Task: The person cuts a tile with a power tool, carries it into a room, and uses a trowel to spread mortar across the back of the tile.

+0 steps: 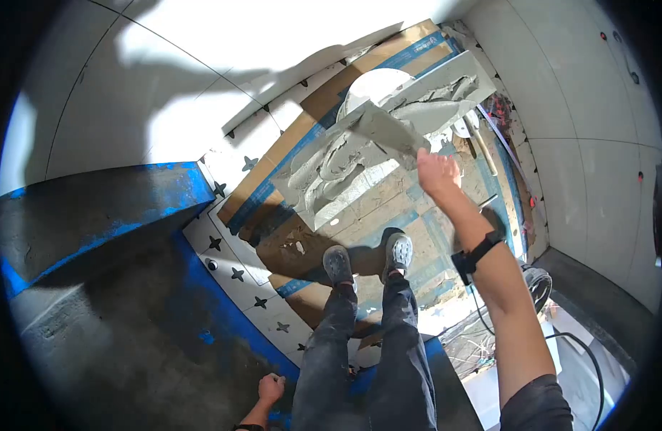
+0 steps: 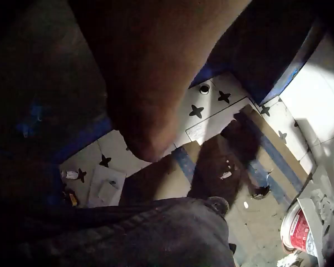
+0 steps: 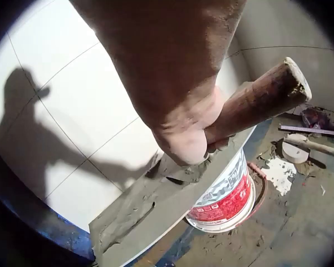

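My right hand (image 1: 439,174) grips the thick wooden handle (image 3: 261,100) of a trowel. The trowel's flat grey blade (image 1: 392,135) lies against wet grey mortar (image 1: 334,169) spread in ridges and swirls. That mortar coats a long tile (image 1: 480,77), which rests across a white and red bucket (image 3: 225,206). In the right wrist view, the hand hides most of the blade. Low in the head view, my left hand (image 1: 271,388) hangs beside my left leg with fingers loosely curled, holding nothing. Its fingers are mostly hidden in the left wrist view.
A white-headed mallet (image 3: 295,149) lies on the floor right of the bucket. Cardboard with blue tape (image 1: 263,190) covers floor tiles marked with black crosses. A dark ledge (image 1: 108,212) stands left, and white tiled walls (image 1: 561,93) rise around. A black cable (image 1: 593,359) runs lower right.
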`<state>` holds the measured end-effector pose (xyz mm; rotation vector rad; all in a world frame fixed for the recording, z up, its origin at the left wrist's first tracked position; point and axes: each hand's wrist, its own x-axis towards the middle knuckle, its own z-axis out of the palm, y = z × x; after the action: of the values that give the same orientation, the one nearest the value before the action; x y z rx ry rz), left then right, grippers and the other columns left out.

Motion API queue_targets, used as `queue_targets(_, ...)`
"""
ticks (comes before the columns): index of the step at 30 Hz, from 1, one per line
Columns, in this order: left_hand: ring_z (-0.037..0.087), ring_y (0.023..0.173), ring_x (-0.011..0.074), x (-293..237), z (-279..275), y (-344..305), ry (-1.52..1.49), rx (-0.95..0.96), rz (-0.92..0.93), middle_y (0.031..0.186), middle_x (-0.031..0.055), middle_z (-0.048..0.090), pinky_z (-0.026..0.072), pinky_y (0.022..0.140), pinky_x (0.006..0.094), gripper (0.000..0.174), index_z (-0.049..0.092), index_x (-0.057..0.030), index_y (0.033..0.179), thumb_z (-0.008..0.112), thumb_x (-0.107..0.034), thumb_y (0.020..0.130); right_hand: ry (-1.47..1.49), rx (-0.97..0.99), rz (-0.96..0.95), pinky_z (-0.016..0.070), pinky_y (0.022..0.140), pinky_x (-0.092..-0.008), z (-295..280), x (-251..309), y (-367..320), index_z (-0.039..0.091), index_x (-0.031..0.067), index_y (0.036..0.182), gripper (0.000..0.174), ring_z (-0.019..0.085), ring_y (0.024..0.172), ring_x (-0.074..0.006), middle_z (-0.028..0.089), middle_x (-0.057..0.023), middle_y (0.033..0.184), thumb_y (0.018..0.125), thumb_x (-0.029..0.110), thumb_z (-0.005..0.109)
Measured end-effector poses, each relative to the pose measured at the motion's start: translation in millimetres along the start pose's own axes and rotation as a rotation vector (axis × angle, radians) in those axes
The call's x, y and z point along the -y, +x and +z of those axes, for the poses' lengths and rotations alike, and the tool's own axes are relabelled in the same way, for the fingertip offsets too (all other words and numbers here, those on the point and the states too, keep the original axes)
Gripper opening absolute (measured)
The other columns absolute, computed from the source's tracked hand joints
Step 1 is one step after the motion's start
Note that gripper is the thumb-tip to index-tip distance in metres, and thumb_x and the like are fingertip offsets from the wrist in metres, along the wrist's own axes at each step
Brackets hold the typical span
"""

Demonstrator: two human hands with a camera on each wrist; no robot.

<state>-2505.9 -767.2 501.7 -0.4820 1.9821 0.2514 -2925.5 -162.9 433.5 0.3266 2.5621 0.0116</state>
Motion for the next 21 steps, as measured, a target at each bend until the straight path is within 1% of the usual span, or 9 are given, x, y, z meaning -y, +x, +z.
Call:
queue_targets(3,0.068,0.087,0.0418,-8.3,1.2,-4.3,-0.017,0.004,-0.013,0.084,0.0224,0.071,0.0533,0.079,0.0484,0.029,0.072,-0.0011,0.081,0.071,-0.029,0.085,0.019,0.039,-0.001,0.0564,0.084,-0.0471,-3.8,-10.0,7.8,0.063,0.0023,0.106,0.021,0.07,0.102,-0.0358,0.071,-0.0209,0.107,0.093,0.011,0.049)
queue_targets(5,0.069,0.084,0.0413,-10.9,5.1,-0.9,-0.048,0.013,-0.005,0.081,0.0216,0.07,0.0532,0.077,0.0484,0.027,0.071,-0.0008,0.081,0.071,-0.028,0.084,0.098,0.005,-0.002,0.0542,0.085,-0.0537,3.7,-11.3,11.0,0.06,-0.0001,0.105,0.021,0.069,0.095,-0.0431,0.07,-0.0255,0.097,0.088,0.012,0.055)
queue_targets(6,0.069,0.084,0.0413,-10.9,7.1,0.1,-0.047,0.01,0.001,0.081,0.0216,0.07,0.0532,0.077,0.0484,0.027,0.071,-0.0008,0.081,0.071,-0.028,0.084,0.099,-0.001,0.002,0.0542,0.085,-0.0537,4.9,-12.9,8.3,0.06,-0.0001,0.105,0.021,0.069,0.095,-0.0431,0.07,-0.0255,0.097,0.088,0.012,0.055)
queue_targets(8,0.069,0.081,0.0403,-13.0,9.9,-1.9,-0.055,-0.023,0.071,0.079,0.0205,0.07,0.0534,0.075,0.0479,0.025,0.071,-0.0014,0.081,0.071,-0.026,0.085,0.166,0.07,-0.117,0.0532,0.087,-0.0547,3.9,-13.5,-4.6,0.06,-0.0015,0.105,0.022,0.068,0.094,-0.0451,0.07,-0.0254,0.095,0.088,0.011,0.055)
queue_targets(9,0.069,0.081,0.0403,-14.2,8.6,-3.7,-0.051,-0.021,0.078,0.079,0.0205,0.07,0.0534,0.075,0.0479,0.025,0.071,-0.0014,0.081,0.071,-0.026,0.085,0.073,0.233,-0.081,0.0542,0.09,-0.0484,-14.2,-14.2,-9.2,0.063,0.0028,0.111,0.024,0.068,0.108,-0.0365,0.069,-0.0224,0.114,0.091,0.013,0.055)
queue_targets(16,0.07,0.083,0.0356,13.2,10.4,-13.9,-0.082,0.026,0.099,0.082,0.0185,0.071,0.0552,0.077,0.0422,0.019,0.072,-0.0033,0.085,0.073,-0.021,0.078,-0.051,-0.031,0.11,0.0555,0.087,-0.0461,-14.7,-83.8,18.0,0.064,0.0052,0.106,0.018,0.07,0.102,-0.0345,0.072,-0.0183,0.106,0.092,0.009,0.054)
queue_targets(18,0.071,0.083,0.0348,20.4,7.1,-13.8,-0.07,0.021,0.114,0.082,0.0177,0.072,0.0554,0.078,0.0415,0.019,0.072,-0.0033,0.086,0.072,-0.02,0.077,0.004,-0.065,0.166,0.0548,0.088,-0.0485,-19.1,-104.0,34.6,0.063,0.0065,0.113,0.024,0.069,0.104,-0.0369,0.07,-0.0204,0.109,0.093,0.012,0.051)
queue_targets(20,0.071,0.071,0.0243,25.3,7.2,-22.3,-0.041,0.042,0.073,0.078,0.0151,0.072,0.056,0.071,0.0389,0.02,0.072,-0.0007,0.089,0.075,-0.018,0.08,0.022,-0.044,0.189,0.0542,0.091,-0.0483,-23.4,-123.0,56.1,0.063,0.0063,0.114,0.025,0.068,0.108,-0.037,0.069,-0.0196,0.113,0.093,0.015,0.053)
queue_targets(21,0.071,0.071,0.0243,26.9,8.7,-27.1,-0.042,0.038,0.076,0.078,0.0151,0.072,0.056,0.071,0.0389,0.02,0.072,-0.0007,0.089,0.075,-0.018,0.08,0.011,-0.037,0.203,0.0542,0.091,-0.0484,-24.0,-134.6,65.8,0.063,0.006,0.114,0.025,0.067,0.109,-0.0371,0.069,-0.0201,0.115,0.093,0.015,0.053)
